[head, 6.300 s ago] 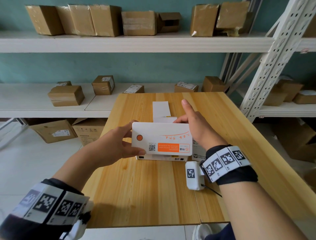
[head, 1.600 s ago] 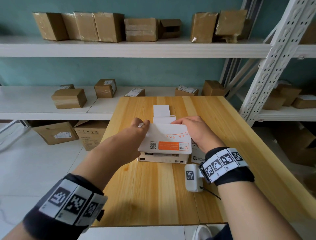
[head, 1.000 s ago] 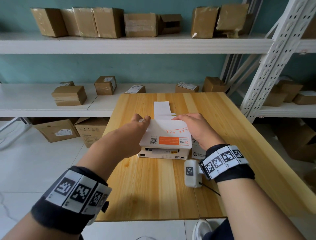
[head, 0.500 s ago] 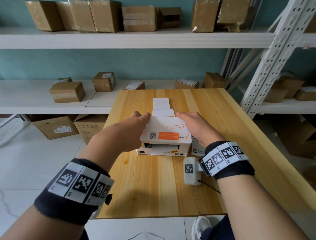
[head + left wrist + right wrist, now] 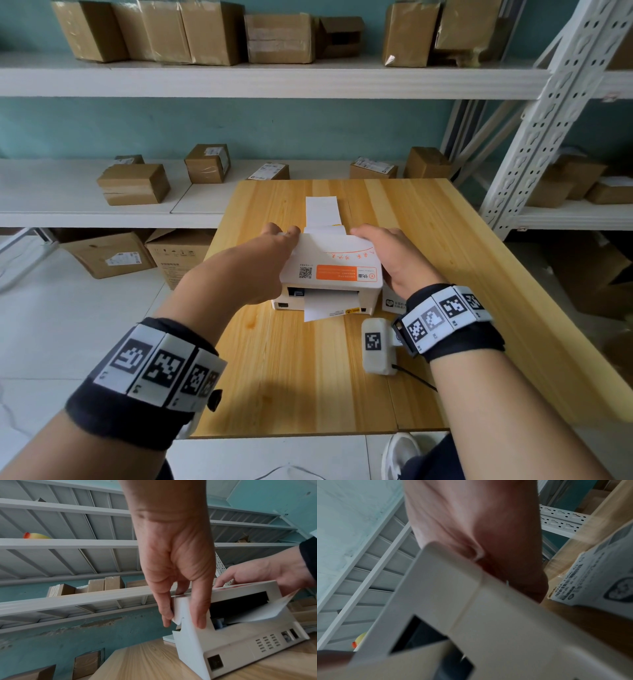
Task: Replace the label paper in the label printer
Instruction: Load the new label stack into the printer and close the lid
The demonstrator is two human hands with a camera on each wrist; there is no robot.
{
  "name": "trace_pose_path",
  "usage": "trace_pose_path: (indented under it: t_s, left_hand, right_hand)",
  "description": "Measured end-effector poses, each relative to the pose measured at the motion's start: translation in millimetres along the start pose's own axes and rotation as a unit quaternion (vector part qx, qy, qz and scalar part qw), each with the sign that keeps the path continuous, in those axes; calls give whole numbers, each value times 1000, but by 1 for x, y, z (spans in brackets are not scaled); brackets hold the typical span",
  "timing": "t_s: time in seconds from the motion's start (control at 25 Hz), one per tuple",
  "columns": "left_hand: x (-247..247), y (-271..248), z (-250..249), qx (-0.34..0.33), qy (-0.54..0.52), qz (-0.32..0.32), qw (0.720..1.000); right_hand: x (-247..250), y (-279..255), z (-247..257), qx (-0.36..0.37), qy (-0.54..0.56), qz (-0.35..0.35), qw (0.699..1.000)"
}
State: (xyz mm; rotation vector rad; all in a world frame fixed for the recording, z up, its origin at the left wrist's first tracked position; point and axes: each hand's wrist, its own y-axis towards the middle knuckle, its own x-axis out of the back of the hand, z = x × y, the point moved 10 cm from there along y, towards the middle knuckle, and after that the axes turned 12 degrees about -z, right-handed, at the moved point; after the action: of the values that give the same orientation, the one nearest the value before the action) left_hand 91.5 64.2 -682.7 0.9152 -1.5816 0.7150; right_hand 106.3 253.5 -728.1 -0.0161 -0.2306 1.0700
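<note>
A white label printer [image 5: 329,294] stands mid-table on the wooden table [image 5: 308,377]. Its lid [image 5: 339,260], with an orange sticker and a QR code, lies lowered over the body. My left hand [image 5: 284,236] holds the lid's left end, which sits between thumb and fingers [image 5: 164,612] in the left wrist view. My right hand [image 5: 387,253] rests flat on the lid's right side, with its fingers reaching the far edge. White label paper [image 5: 329,306] sticks out of the near slot, and a paper strip [image 5: 322,209] lies beyond the printer. The right wrist view is blurred and shows my palm against the lid [image 5: 453,588].
A small white printed box [image 5: 394,303] sits just right of the printer. Cardboard boxes [image 5: 133,183] line the white shelves behind and to the left. A white perforated rack post [image 5: 534,130] stands to the right of the table.
The lid has swung from upright down onto the printer body, both hands following it. Label paper now pokes out of the near slot. The printer sits slightly farther away.
</note>
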Motion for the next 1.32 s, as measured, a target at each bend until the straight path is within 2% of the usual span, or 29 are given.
trace_pose_path:
  t_s: [0.24, 0.52, 0.84, 1.04, 1.32]
  left_hand:
    - [-3, 2, 4, 7, -11, 15, 1000]
    - [-6, 3, 8, 15, 3, 34, 999]
    - [-8, 8, 7, 15, 24, 39, 999]
    - [-15, 6, 7, 28, 3, 55, 998]
    - [-18, 5, 8, 40, -53, 38, 997]
  right_hand:
    - [0, 6, -12, -32, 23, -4, 999]
    - [-5, -1, -13, -67, 31, 30, 997]
    - [-4, -1, -18, -73, 45, 30, 996]
    - [-4, -2, -14, -60, 42, 36, 997]
    - [-2, -4, -12, -62, 70, 13, 996]
